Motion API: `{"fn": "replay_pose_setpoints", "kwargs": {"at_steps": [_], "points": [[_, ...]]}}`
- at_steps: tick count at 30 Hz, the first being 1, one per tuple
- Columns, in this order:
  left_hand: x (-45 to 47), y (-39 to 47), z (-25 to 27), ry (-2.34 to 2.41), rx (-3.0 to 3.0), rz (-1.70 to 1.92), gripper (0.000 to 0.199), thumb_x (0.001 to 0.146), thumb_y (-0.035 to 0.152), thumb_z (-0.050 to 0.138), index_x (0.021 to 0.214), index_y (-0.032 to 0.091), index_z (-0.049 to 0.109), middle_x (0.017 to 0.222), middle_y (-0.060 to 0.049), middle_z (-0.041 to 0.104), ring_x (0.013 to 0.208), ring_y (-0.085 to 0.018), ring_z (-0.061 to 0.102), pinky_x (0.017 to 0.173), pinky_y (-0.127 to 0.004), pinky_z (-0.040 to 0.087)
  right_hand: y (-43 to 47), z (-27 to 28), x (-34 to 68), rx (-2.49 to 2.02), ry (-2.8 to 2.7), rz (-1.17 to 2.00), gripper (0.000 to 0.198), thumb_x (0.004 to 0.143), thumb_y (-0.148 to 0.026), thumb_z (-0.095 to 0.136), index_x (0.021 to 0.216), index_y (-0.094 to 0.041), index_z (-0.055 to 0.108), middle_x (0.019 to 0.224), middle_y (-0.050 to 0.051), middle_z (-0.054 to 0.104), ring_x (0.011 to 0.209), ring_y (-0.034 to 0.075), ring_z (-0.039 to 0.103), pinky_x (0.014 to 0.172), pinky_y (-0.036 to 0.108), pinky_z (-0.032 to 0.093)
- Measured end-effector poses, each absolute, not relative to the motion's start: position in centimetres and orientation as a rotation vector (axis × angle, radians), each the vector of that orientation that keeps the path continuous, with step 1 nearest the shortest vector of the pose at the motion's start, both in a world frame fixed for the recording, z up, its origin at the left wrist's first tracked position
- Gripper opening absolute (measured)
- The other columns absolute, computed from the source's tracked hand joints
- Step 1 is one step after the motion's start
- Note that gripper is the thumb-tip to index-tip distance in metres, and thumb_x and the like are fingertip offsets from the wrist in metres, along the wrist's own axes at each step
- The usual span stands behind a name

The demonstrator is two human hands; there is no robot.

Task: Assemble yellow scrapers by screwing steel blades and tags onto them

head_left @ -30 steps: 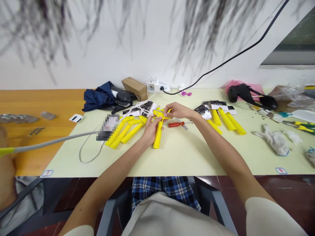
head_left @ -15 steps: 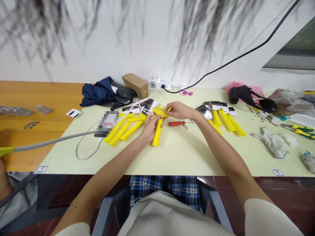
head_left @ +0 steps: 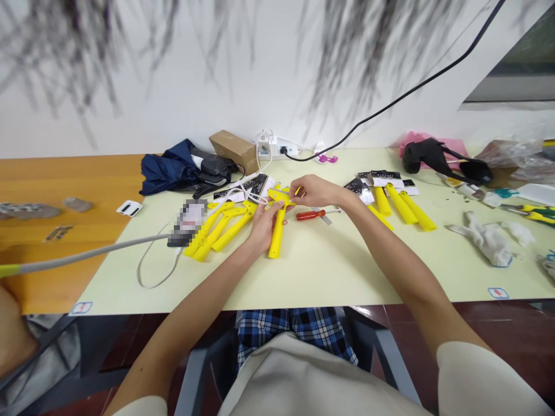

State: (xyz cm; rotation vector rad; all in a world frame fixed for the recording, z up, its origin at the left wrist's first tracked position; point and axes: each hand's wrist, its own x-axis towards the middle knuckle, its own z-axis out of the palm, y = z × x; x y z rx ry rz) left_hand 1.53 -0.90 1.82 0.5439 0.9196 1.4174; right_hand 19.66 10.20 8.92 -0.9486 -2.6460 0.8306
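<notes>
My left hand (head_left: 262,227) is wrapped round a yellow T-shaped scraper (head_left: 276,234), with its handle pointing toward me and its wide head away from me. At the right end of that head, my right hand (head_left: 313,190) has thumb and fingertips pinched together. Whatever sits in the pinch is too small to make out. A red-handled screwdriver (head_left: 310,215) lies just right of the scraper, across a flat grey metal strip (head_left: 323,217). Several more yellow scrapers (head_left: 217,232) lie left of my left hand. Further yellow handles (head_left: 401,205) rest to the right, beyond my right forearm.
Black-and-white printed packets (head_left: 259,186) lie behind the scrapers. At the back stand a cardboard box (head_left: 234,151) and a power strip (head_left: 281,148); a dark blue cloth bundle (head_left: 167,170) is left. White gloves (head_left: 488,240) and yellow-green pliers (head_left: 531,214) lie right. Another person's leg shows far left.
The view has tilted and shifted slightly. Both hands stay at the same scraper, with the right fingertips still at the right end of its head and only slightly changed in pose.
</notes>
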Motion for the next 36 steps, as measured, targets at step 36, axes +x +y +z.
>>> {"fn": "replay_pose_setpoints", "kwargs": {"at_steps": [36], "points": [[1.1,-0.6,1.6,0.922,0.677,1.368,0.060,0.074,0.033,0.097,0.115,0.027,0.054,0.120,-0.008,0.080,0.106,-0.032,0.083,0.054,-0.024,0.058,10.8,8.9,20.2,-0.972,-2.367,1.419,0.022,0.087,-0.025,0.080,0.108,-0.019,0.081,0.107,0.007,0.083,0.093,0.022,0.074,0.081,0.033,0.059]]}}
